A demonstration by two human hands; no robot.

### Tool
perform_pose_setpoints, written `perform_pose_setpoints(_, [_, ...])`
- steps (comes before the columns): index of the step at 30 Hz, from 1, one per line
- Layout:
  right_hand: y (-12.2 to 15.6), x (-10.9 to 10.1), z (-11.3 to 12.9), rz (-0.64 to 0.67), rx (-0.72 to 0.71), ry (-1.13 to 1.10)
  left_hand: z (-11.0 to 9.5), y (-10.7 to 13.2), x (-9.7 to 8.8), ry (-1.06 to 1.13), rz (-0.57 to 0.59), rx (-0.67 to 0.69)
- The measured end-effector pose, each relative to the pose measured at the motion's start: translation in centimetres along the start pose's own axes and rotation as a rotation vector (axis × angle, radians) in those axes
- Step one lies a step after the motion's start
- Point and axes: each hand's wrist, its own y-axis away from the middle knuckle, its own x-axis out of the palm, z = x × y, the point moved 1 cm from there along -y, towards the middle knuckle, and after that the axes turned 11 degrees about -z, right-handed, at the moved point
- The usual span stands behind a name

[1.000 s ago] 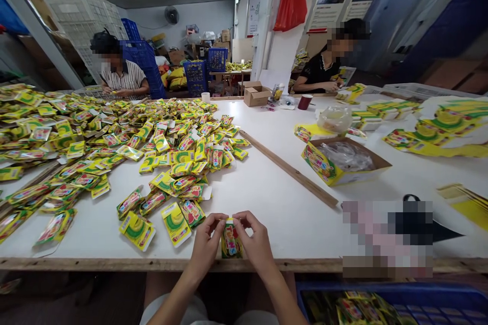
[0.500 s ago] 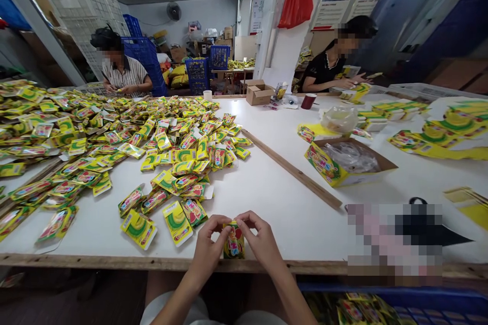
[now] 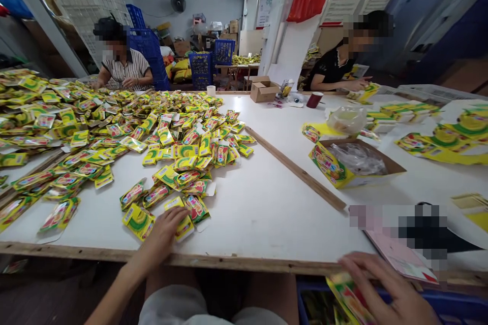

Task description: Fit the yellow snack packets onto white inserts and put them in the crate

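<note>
My left hand [image 3: 166, 231] reaches to the near edge of the pile. Its fingers bend over a small yellow printed box [image 3: 184, 227] that lies on the table, covering part of it; the thumb is mostly hidden. At the lower right, past the table edge, my right hand [image 3: 385, 289] has its fingers round another small printed box [image 3: 349, 298], tilted above a blue crate [image 3: 305, 310]. Beside my left hand lie a yellow box with a green banana print [image 3: 138, 222] and a box with red and green print [image 3: 198, 208].
A large heap of small boxes [image 3: 95, 127] covers the table's left side. A wooden strip [image 3: 297, 170] lies at mid-table. Right of it stand an open carton with clear plastic [image 3: 354, 162] and a pink flat item [image 3: 404, 259]. Two people [image 3: 125, 68] [image 3: 339, 68] work across the table.
My hands have parted from the box they both held in front of me. The right has carried a box down to the right over the crate; the left has moved left onto another.
</note>
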Motion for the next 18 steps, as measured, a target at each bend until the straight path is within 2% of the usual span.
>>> perform_pose_setpoints(1, [0.0, -1.0, -0.8, 0.0, -0.011, 0.041, 0.8, -0.1, -0.8, -0.06, 0.055, 0.031])
perform_pose_setpoints(3, [0.3, -1.2, -1.2, 0.023, -0.002, 0.06, 1.5, -0.4, -1.8, -0.124, 0.17, 0.102])
perform_pose_setpoints(6, [1.2, 1.4, 1.1, 0.096, 0.004, -0.018, 1.5, -0.9, -2.1, -0.166, 0.296, 0.167])
perform_pose_setpoints(11, [2.2, 6.2, 6.2, 0.235, -0.033, -0.208, 1.7, -1.6, -2.2, -0.297, 0.241, 0.14])
perform_pose_setpoints(18, [3.6, 9.0, 8.3, 0.385, 0.003, -0.344, 2.1, -3.0, -2.7, -0.285, 0.205, 0.241])
